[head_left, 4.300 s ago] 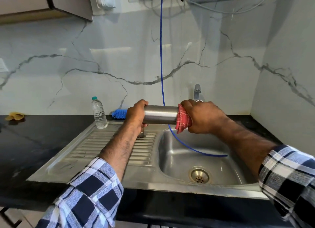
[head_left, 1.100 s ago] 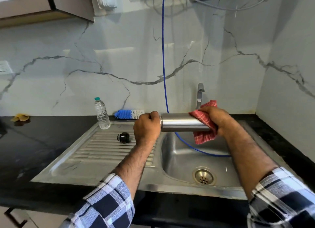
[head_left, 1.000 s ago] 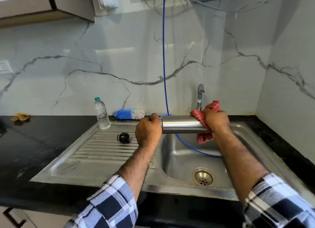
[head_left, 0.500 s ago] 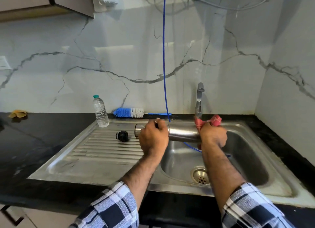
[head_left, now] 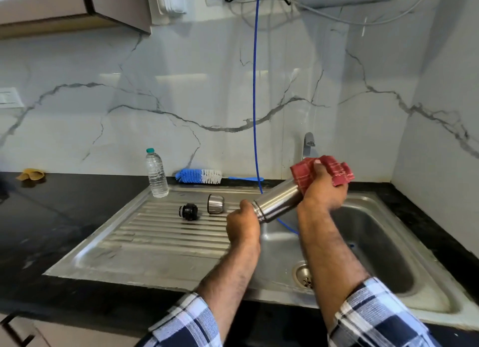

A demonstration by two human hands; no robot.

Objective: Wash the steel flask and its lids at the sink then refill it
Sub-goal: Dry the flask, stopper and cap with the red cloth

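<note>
Tilting over the stainless steel sink [head_left: 383, 245], the cylindrical brushed-steel flask [head_left: 278, 202] has its open mouth low on the left and its base raised to the right. The left hand [head_left: 243, 223] has its grip curled round the flask's neck, though the fingers are mostly hidden behind the hand. The right hand [head_left: 324, 190] has its grip clamped on the base through a red checked cloth [head_left: 337, 173]. On the sink's ribbed drainer, left of the basin, lie a steel cup lid [head_left: 215, 203] and a black stopper lid [head_left: 188, 212], just beside each other. Behind the sink lies a blue and white bottle brush [head_left: 198, 176]; a clear plastic water bottle [head_left: 156, 176] stands at the drainer's back corner. A blue hose [head_left: 255, 87] hangs into the basin.
</note>
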